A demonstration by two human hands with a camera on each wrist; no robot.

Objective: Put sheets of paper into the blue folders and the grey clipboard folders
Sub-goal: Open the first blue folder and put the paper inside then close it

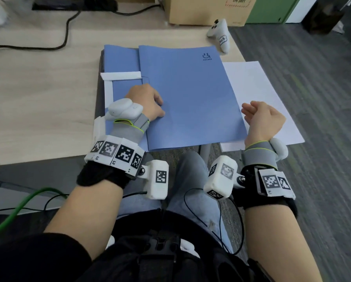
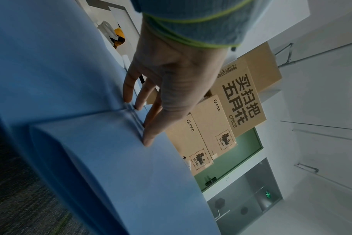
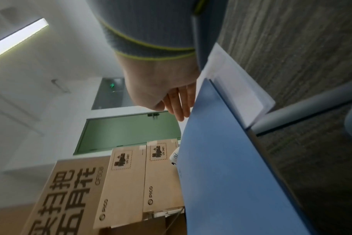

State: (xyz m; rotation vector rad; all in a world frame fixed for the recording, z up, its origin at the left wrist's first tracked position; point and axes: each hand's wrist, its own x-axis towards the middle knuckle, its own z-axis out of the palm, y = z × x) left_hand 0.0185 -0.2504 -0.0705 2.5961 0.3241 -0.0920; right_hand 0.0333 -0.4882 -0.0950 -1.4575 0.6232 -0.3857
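Your left hand (image 1: pixel 146 102) presses straight fingers (image 2: pixel 149 139) on the closed blue folder (image 1: pixel 191 94). Your right hand (image 1: pixel 262 119) hovers loosely open beside its edge, above loose paper (image 1: pixel 256 82).

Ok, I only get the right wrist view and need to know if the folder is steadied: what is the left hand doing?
Observer: The left hand presses its fingers on the top blue folder, near its spine.
Operator: Is there anything under that folder?
Observer: A second blue folder sticks out to its left, with white strips on it.
Operator: And the loose sheets?
Observer: The white sheets lie partly under the top folder's right edge and overhang the desk.
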